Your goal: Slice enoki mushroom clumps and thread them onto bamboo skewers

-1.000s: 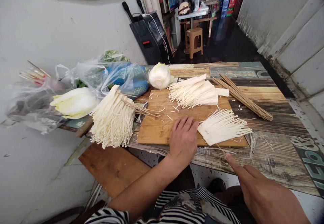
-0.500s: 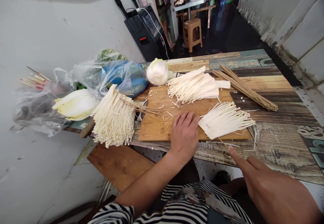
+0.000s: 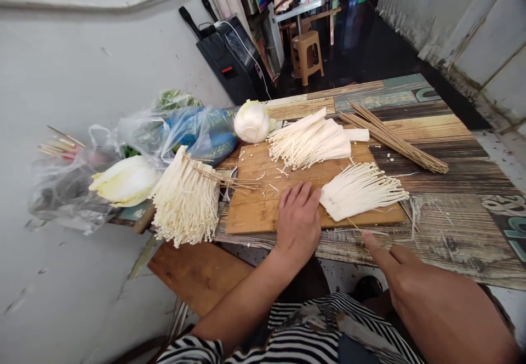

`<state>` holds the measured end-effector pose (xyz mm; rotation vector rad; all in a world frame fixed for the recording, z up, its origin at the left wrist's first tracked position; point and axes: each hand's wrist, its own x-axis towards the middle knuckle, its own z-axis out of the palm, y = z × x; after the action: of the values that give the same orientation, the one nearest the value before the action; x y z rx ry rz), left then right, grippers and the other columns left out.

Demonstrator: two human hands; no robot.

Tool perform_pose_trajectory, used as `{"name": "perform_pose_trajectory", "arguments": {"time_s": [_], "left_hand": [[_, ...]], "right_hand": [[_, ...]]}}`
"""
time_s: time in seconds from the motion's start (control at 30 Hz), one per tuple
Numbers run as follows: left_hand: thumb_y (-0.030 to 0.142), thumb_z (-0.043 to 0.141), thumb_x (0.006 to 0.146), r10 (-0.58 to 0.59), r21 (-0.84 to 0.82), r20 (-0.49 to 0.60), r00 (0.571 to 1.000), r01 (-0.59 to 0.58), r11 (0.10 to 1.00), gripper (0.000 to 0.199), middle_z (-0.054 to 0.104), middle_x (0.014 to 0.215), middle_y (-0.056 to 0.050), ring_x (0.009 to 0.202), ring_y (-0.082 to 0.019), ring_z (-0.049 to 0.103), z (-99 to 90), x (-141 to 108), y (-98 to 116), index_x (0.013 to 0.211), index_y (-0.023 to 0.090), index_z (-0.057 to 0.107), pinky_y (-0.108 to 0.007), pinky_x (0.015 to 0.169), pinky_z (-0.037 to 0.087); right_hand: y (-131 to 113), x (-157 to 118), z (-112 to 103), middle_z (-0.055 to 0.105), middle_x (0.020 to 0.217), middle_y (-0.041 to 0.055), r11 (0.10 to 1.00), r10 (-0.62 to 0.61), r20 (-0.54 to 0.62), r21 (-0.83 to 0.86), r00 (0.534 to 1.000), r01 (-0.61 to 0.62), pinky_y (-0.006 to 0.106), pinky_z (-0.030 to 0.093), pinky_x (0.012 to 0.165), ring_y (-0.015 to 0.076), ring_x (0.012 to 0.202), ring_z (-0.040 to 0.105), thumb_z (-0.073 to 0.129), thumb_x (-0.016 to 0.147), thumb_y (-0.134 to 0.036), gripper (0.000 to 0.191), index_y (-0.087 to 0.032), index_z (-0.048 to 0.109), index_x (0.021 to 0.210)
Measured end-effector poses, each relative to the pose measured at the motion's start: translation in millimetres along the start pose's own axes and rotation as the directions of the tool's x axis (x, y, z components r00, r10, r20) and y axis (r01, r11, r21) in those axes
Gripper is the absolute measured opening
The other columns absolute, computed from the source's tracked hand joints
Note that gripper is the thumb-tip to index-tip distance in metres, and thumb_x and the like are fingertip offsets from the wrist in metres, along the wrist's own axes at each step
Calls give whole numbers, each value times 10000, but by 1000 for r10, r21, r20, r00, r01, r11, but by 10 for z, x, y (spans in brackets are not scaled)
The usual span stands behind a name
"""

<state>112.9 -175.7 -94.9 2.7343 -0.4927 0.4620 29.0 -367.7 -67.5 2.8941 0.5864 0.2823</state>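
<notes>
My left hand (image 3: 299,219) lies flat on the wooden cutting board (image 3: 255,210), fingers stretched forward, its edge against or close to a flat fan of enoki mushrooms (image 3: 361,191). In my right hand (image 3: 415,282) a thin bamboo skewer (image 3: 354,224) is gripped, index finger pointing along it. The skewer's tip meets the near base end of the fan; how deep it goes is hidden. Behind, on the board, sits a pile of enoki pieces (image 3: 316,142). Skewered enoki (image 3: 187,199) are stacked at the board's left, their sticks resting over its edge.
Loose skewers (image 3: 398,139) lie at the right on the wood-patterned table (image 3: 452,232). A napa cabbage (image 3: 251,121), a cabbage piece (image 3: 125,180) and plastic bags (image 3: 197,128) line the left and back. A black speaker-like box (image 3: 234,57) and a brown stool (image 3: 307,54) stand beyond.
The view has shifted slightly. My left hand stays on the board, and my right hand still holds the skewer at the fan's base, with hardly any visible movement.
</notes>
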Motion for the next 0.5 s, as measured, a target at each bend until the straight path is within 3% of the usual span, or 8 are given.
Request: {"name": "perform_pose_trajectory", "arguments": {"time_s": [0.13,0.3,0.4,0.5], "left_hand": [[89,422,893,-12,-65,-55,998,9,998,397,591,1282,-115,1239,-236,501,-8,-4,-28,1275,149,515,-471,1068,379],[150,407,937,-17,-201,-225,974,-30,979,531,510,1368,-164,1278,-217,483,-116,-26,-84,1452,129,276,-402,1054,427],[201,434,949,-8,-234,-305,952,-67,970,570,458,1418,-162,1333,-218,424,-237,3,-85,1475,152,222,-407,1089,393],[285,474,950,6,-256,-332,943,-96,962,578,452,1424,-159,1333,-226,427,-439,90,-47,1466,165,243,-412,1080,405]], "right_hand": [[-5,11,31,625,732,26,998,21,-50,66,999,-17,266,345,372,100,369,456,509,685,-27,627,-181,579,1289],[188,-80,86,630,740,8,990,63,-233,137,970,-31,255,368,406,113,458,545,456,838,-69,514,-139,502,1346],[420,-80,-50,695,893,49,983,127,-349,167,928,-72,246,428,477,141,619,643,430,900,-112,449,-139,504,1342],[607,-54,-297,717,930,60,923,293,-403,356,867,-146,245,480,566,166,726,677,455,921,-199,354,-169,605,1241]]}}
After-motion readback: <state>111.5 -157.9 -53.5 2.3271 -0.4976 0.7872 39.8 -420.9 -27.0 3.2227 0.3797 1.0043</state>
